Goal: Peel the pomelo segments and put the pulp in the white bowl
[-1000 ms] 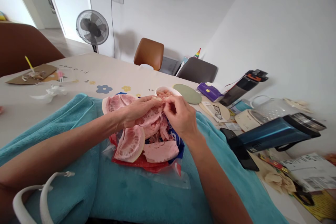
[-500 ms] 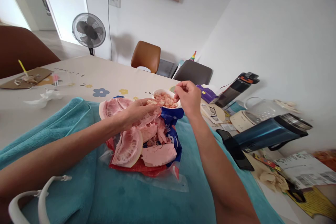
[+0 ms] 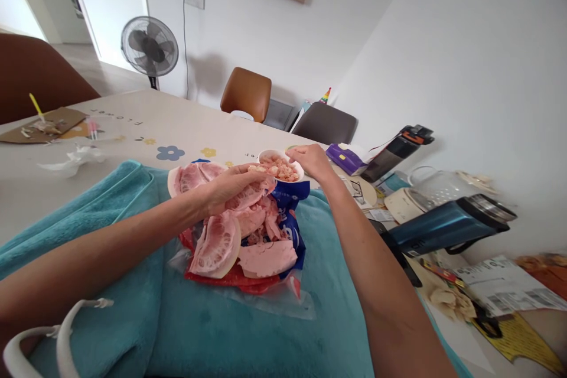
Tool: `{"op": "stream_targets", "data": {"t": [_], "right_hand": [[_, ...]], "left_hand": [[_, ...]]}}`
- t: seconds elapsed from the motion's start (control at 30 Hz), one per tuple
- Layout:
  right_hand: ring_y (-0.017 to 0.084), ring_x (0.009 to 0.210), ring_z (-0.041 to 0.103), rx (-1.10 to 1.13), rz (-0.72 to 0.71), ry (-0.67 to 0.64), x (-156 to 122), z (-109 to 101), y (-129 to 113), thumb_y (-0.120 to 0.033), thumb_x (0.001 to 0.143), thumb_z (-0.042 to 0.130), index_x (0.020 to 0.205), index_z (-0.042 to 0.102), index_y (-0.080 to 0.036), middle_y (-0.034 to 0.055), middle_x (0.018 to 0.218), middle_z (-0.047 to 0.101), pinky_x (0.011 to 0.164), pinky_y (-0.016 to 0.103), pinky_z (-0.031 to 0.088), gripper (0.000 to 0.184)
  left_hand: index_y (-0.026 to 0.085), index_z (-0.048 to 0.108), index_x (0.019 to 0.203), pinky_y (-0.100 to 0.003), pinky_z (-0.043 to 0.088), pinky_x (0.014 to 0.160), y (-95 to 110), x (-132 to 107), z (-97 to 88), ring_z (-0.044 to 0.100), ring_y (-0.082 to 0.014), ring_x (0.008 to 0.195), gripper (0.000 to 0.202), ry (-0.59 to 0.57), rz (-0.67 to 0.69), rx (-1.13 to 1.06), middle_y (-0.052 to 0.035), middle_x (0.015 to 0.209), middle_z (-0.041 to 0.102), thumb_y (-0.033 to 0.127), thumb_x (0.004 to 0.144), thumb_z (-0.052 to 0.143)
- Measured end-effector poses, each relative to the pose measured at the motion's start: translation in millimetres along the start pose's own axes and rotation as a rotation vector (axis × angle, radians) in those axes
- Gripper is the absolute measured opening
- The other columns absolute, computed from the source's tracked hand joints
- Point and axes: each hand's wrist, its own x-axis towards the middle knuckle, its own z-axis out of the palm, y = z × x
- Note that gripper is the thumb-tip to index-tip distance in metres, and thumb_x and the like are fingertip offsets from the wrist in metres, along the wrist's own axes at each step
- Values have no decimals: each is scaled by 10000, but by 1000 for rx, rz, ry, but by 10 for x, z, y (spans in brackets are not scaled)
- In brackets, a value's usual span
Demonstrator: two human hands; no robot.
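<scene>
My left hand [image 3: 230, 186] is closed around a pale pink piece of pomelo flesh [image 3: 259, 176], held at the near left edge of a white bowl [image 3: 299, 177]. Loose pomelo pulp [image 3: 279, 166] fills the bowl. At its right rim is my right hand [image 3: 310, 159], fingers bent together over the pulp; whatever they hold is hidden. Below my left hand, thick pink pomelo peels [image 3: 217, 248] and scraps lie heaped on a red and blue plastic bag [image 3: 290, 230]. Another peel piece [image 3: 268, 258] rests at the bag's near side.
A teal towel [image 3: 186, 331] lies under the bag. To the right are a blue bottle [image 3: 447, 227], a dark bottle [image 3: 394, 156], a purple tissue pack [image 3: 345, 158] and a phone partly behind my arm. Crumpled tissue [image 3: 77, 159] and cardboard [image 3: 62, 124] lie left. A fan [image 3: 150, 46] stands beyond the table.
My right hand has lowered from above the bowl's right side to its rim, and its wrist has flattened. My left hand stays nearly in place with the pomelo flesh.
</scene>
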Motion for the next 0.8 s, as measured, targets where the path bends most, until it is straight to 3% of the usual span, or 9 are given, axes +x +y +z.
{"op": "stream_targets", "data": {"t": [0.17, 0.33, 0.5, 0.7, 0.8], "right_hand": [[212, 943, 650, 222, -140, 151, -293, -105, -303, -278, 775, 604, 892, 756, -195, 45, 985, 742, 881, 340, 465, 209], [169, 875, 650, 348, -304, -85, -731, -202, -637, -265, 799, 636, 948, 744, -219, 41, 1013, 711, 743, 294, 506, 189], [172, 936, 645, 217, -361, -56, -891, -195, -698, -149, 839, 567, 921, 725, -215, 47, 1014, 702, 808, 315, 496, 190], [181, 946, 626, 52, -434, 69, -971, -119, -705, -130, 850, 542, 952, 690, -220, 55, 1027, 677, 828, 324, 485, 202], [186, 923, 615, 9, -419, 113, -1003, -73, -721, -121, 835, 534, 896, 665, -225, 54, 989, 655, 821, 324, 476, 178]], "left_hand": [[154, 685, 837, -193, 280, 427, 7, -34, 23, 415, -55, 462, 252, -31, 138, 128, 34, 590, 530, 399, 776, 686], [149, 646, 746, -203, 270, 458, -9, -46, 16, 372, -51, 484, 317, -111, 290, 183, 33, 603, 499, 459, 812, 641], [158, 647, 805, -191, 351, 538, -25, -64, 49, 461, -64, 589, 262, -108, 339, 197, 15, 735, 584, 420, 797, 656], [169, 604, 864, -189, 197, 404, -38, -98, 73, 268, -35, 444, 291, -121, 304, 208, 77, 581, 394, 444, 791, 668], [178, 600, 906, -188, 175, 383, -47, -108, 65, 264, -32, 416, 363, -144, 294, 202, 87, 544, 383, 493, 758, 703]]}}
